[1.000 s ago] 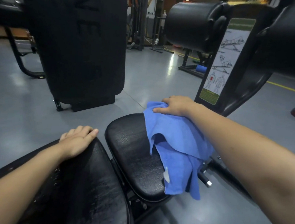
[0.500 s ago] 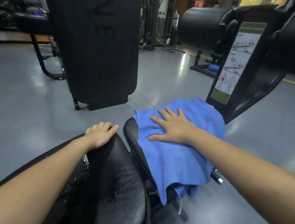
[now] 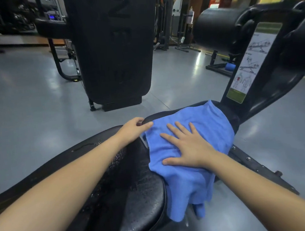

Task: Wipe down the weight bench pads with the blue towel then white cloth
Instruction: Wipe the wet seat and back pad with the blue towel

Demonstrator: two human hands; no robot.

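Right hand (image 3: 190, 147), fingers spread flat, presses the soft blue towel (image 3: 194, 166) onto the wet black seat pad (image 3: 136, 193); left hand (image 3: 132, 129), fingers loosely extended, rests at its far edge.

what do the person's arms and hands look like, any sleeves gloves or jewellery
Both forearms are bare as far as the view shows, with no sleeves in sight. The left hand and right hand wear no gloves, and no rings, watch or wristband show on either.

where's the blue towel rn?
Head view, centre-right: the blue towel lies spread over the far seat pad, pressed flat under the right hand, its near end hanging off the pad.
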